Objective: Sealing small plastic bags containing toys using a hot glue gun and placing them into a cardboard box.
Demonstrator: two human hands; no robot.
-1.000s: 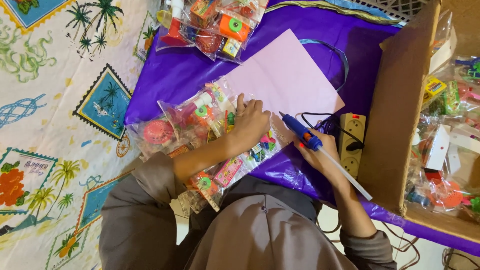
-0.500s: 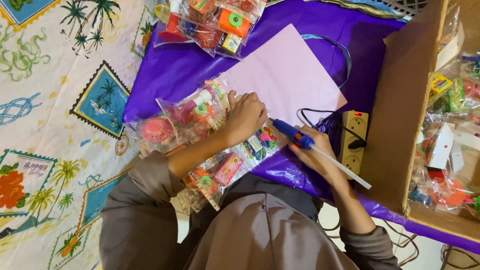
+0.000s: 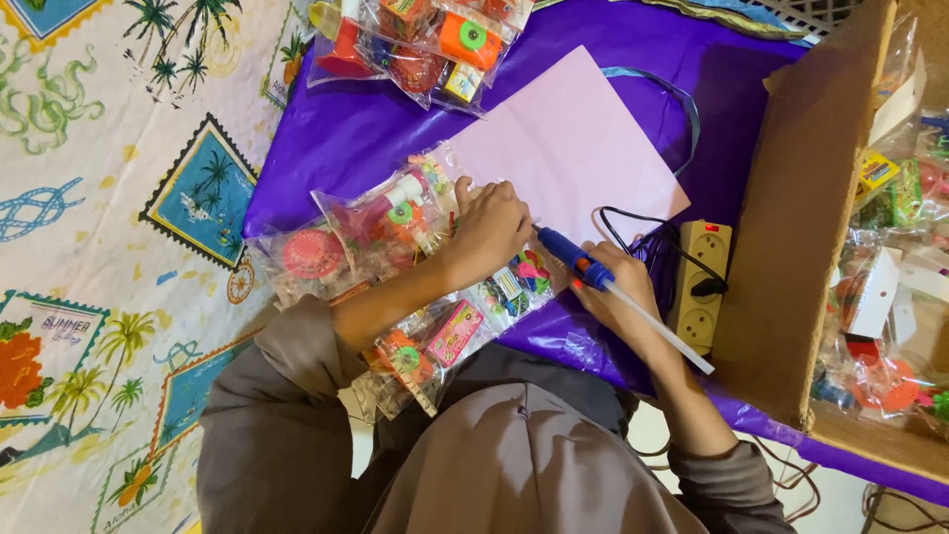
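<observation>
Seen from above, the left hand point(image 3: 491, 225) presses fingers down on a crinkly toy packet point(image 3: 395, 222) beside pink paper point(image 3: 568, 148) on purple cloth point(image 3: 366, 129). The right hand point(image 3: 618, 297) grips a glue gun point(image 3: 583, 265). The packet looks light and slippery; best pinched at its edge.

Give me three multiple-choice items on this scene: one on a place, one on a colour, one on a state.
1. Where is the power strip?
A. between the cardboard box and the right hand
B. on the palm-print cloth
C. inside the box

2. What colour is the paper sheet?
A. green
B. pale pink
C. black

3. What does the right hand hold?
A. nothing
B. scissors
C. a blue glue gun

Answers: 1 A, the strip lies on the purple cloth beside the box wall. 2 B, the sheet is pale pink. 3 C, the fingers wrap the gun, nozzle towards the left hand on the toy packets.
</observation>
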